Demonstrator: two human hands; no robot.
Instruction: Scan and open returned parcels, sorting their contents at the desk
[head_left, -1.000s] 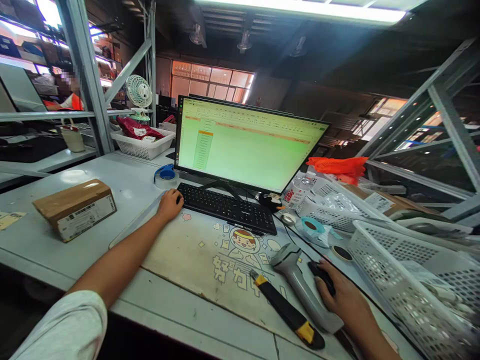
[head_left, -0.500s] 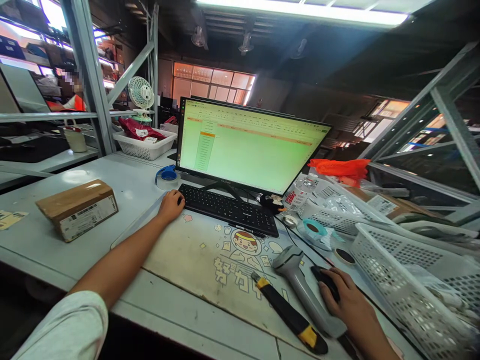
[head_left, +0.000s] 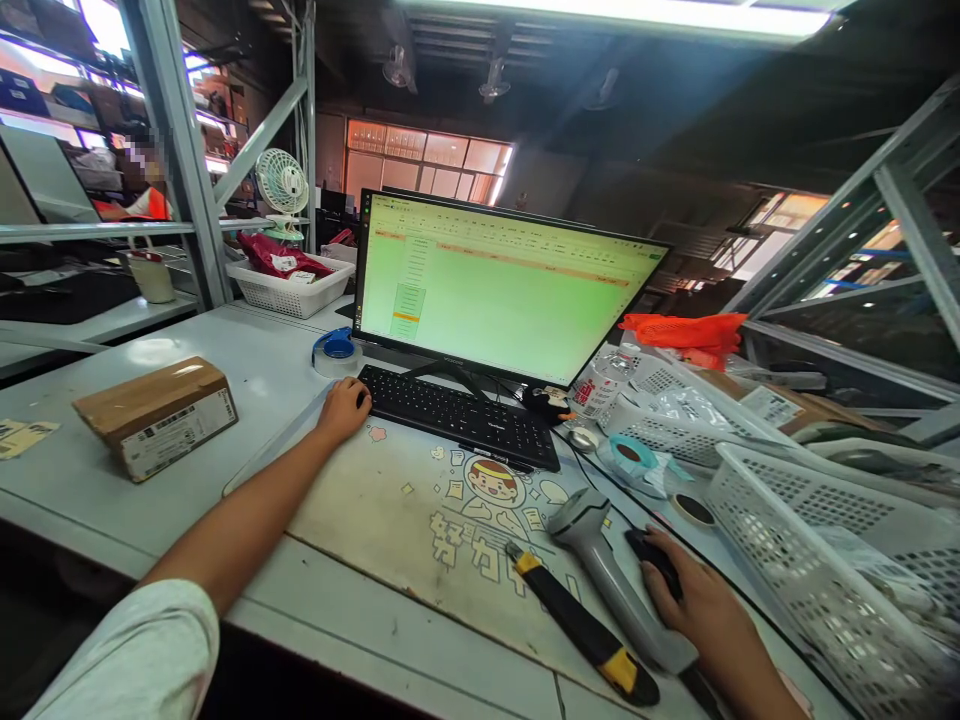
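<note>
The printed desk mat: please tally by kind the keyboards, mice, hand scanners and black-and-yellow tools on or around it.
Keyboard: 1
Mouse, under the right hand: 1
Grey scanner: 1
Black-and-yellow tool: 1
Total: 4

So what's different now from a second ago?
On the computer monitor, the orange highlight moved down. Nothing was visibly taken up or let go. The left hand stayed at the left end of the keyboard, and the right hand stayed on the computer mouse.
</note>
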